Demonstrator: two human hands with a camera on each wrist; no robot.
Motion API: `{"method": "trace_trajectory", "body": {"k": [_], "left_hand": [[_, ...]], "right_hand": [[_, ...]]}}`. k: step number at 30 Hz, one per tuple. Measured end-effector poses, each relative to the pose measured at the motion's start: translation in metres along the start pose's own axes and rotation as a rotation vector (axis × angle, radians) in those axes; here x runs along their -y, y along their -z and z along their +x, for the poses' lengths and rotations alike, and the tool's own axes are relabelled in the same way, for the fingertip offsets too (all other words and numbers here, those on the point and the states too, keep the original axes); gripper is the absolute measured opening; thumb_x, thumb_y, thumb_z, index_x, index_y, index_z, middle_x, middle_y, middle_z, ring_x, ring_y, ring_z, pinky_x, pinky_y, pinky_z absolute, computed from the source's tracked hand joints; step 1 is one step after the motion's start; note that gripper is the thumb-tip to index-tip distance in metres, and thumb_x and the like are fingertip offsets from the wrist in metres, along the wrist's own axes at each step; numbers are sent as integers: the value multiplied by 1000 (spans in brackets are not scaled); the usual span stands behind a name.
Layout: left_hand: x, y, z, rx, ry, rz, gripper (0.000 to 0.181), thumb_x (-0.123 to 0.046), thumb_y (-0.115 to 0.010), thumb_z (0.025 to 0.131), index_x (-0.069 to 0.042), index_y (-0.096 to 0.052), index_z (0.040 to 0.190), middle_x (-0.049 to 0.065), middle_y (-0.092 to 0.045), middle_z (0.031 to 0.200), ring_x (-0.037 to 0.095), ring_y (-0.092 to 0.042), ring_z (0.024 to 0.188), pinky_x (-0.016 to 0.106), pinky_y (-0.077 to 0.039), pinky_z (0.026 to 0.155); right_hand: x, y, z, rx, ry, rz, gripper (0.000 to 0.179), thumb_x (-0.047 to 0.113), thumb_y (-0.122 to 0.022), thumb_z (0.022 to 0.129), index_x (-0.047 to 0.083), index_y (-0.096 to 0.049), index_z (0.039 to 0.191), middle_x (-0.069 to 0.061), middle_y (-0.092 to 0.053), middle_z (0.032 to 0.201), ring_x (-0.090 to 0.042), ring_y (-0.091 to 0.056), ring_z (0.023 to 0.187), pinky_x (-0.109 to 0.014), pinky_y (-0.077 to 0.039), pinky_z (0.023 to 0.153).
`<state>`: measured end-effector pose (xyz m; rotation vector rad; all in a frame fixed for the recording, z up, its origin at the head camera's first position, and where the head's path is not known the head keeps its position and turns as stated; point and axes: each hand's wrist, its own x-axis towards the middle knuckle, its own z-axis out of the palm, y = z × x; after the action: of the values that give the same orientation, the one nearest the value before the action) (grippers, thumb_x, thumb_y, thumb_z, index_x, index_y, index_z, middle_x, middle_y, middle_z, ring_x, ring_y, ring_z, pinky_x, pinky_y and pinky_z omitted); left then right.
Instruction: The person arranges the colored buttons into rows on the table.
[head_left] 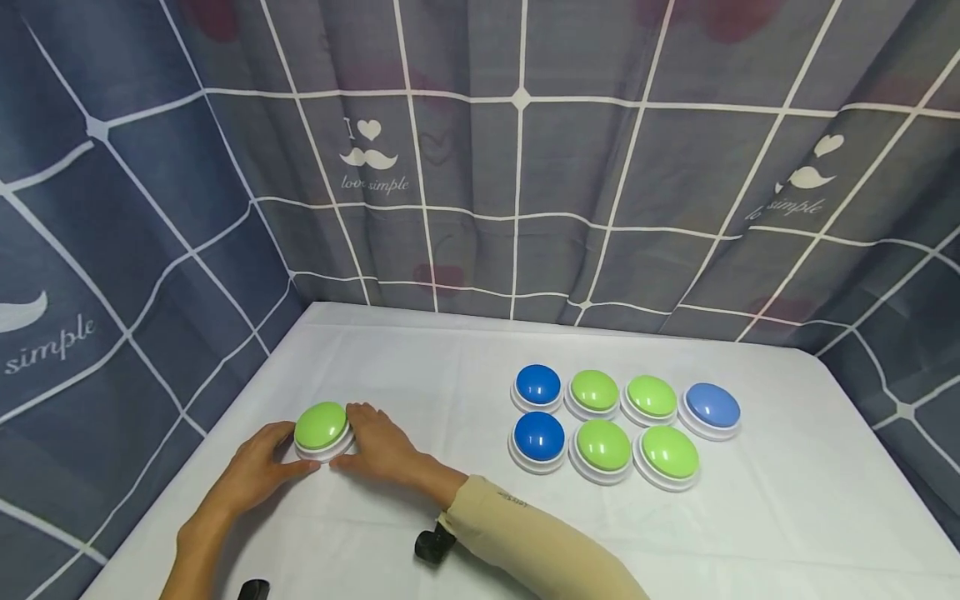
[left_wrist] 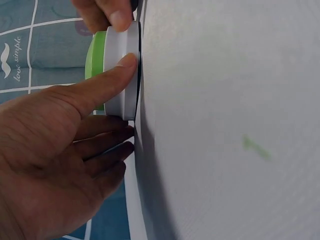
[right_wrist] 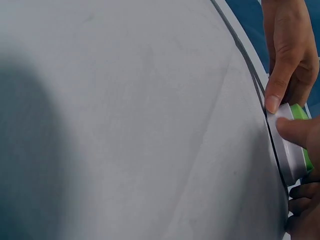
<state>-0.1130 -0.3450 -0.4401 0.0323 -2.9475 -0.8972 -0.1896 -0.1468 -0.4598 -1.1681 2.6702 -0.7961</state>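
Note:
A round green push button (head_left: pixel 321 426) with a white base sits on the white-covered table, at the left in the head view. My left hand (head_left: pixel 258 468) holds it from the left, thumb at the near side and fingers round the far side. From the right, my right hand (head_left: pixel 384 447) grips the same base between thumb and fingers. In the left wrist view the left thumb (left_wrist: pixel 107 82) lies across the white base (left_wrist: pixel 120 45), close to the other hand's thumb. Both thumbs also show on the base (right_wrist: pixel 287 155) in the right wrist view.
Two rows of push buttons stand at the right: several green ones, such as this front green button (head_left: pixel 603 445), two dark blue ones at the left end (head_left: pixel 539 436), and a lighter blue button (head_left: pixel 713 406) at the back right. A checked curtain (head_left: pixel 465 167) surrounds the table (head_left: pixel 420 358).

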Motion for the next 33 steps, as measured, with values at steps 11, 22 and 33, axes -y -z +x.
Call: {"method": "trace_trajectory", "body": {"k": [11,22,33], "left_hand": [[-6,6,0,-37,-33,44,68,-33,-84,79,15,-59,121,36,-57,122,57,-48,118,68,-37,95],[-59,4,7,-153,-213,-20,70,-34,-84,79,7,-60,130,26,-61,128,47,-54,120,62,-41,98],[-143,-37,34,-191,-385,-86,67,-37,-87,75,-4,-65,129,12,-65,127,32,-59,121,53,-46,98]], "right_hand": [[3,-1,5,-98,-16,51,60,37,-74,89,10,-54,138,1,-60,133,-10,-54,122,-26,-39,104],[-21,43,-33,-229,32,265,66,31,-74,91,1,-47,143,-8,-56,139,-18,-50,130,-32,-40,106],[-70,109,-112,-383,-43,377,69,31,-76,89,6,-46,147,-9,-49,147,-23,-43,137,-45,-37,109]]}}
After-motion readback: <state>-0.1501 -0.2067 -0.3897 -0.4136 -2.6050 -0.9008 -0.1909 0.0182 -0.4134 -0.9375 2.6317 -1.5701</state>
